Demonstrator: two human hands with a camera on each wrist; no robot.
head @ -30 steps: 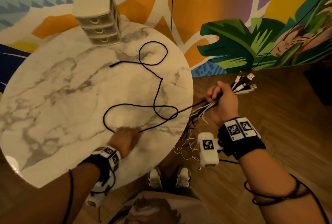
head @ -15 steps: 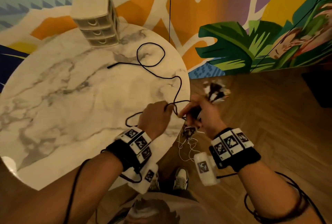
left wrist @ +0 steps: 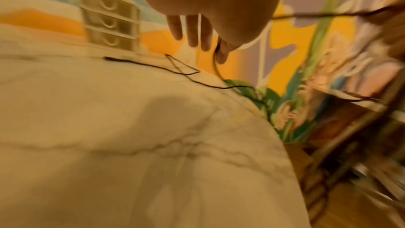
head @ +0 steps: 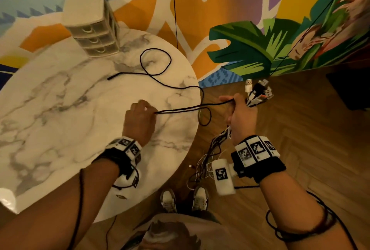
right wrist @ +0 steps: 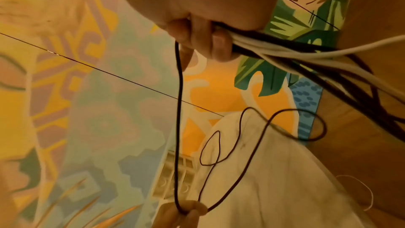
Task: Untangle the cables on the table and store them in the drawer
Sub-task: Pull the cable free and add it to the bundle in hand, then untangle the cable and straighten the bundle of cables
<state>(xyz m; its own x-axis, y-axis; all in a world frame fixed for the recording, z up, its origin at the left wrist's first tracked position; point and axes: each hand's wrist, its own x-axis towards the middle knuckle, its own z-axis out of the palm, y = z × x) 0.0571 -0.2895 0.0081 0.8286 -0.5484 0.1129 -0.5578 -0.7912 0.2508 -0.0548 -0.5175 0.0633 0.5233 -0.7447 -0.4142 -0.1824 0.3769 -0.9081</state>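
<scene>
Black cable (head: 186, 109) taut between pinching left hand (head: 139, 120) and right hand (head: 241, 118), fist around cable bundle (head: 258, 94).

Dim warm indoor light, wide-angle edge distortion, heavy motion blur in left-wrist view.

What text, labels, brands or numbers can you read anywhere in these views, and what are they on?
No readable words, brands or numbers in any view.
Left wristband: square black-and-white code markers, patterns only, no letters.
Right wristband and the white camera block beside it: the same kind of markers, no text.
USB plugs above the right hand: too small and blurred to show any marking.
Drawer unit: no label visible.
</scene>
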